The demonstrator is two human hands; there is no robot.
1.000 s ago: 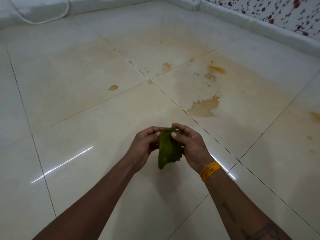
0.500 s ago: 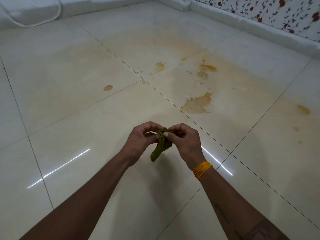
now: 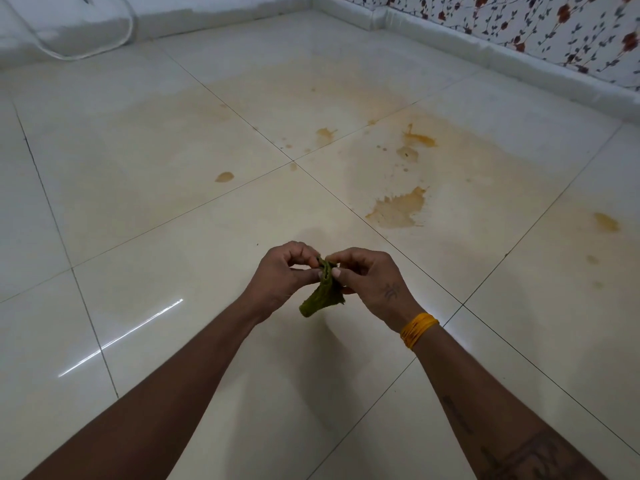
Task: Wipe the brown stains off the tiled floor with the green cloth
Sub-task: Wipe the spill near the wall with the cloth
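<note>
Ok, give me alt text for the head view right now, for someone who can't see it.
Both hands, left hand and right hand, pinch a small bunched green cloth above a glossy tiled floor. Ahead lie unwiped brown stains, the largest up and right of the hands; a floral-patterned wall stands at upper right.

Large glossy cream tiles (image 3: 138, 209) cover the floor, divided by thin dark grout lines (image 3: 346, 202) running diagonally. A bright streak of reflected light (image 3: 121, 337) lies on the near left tile. A pale raised skirting (image 3: 502, 60) runs along the far right, below white wallpaper (image 3: 554, 26) printed with dark leaves and red flowers. A thin pale cable (image 3: 104, 50) loops at far left.
</note>
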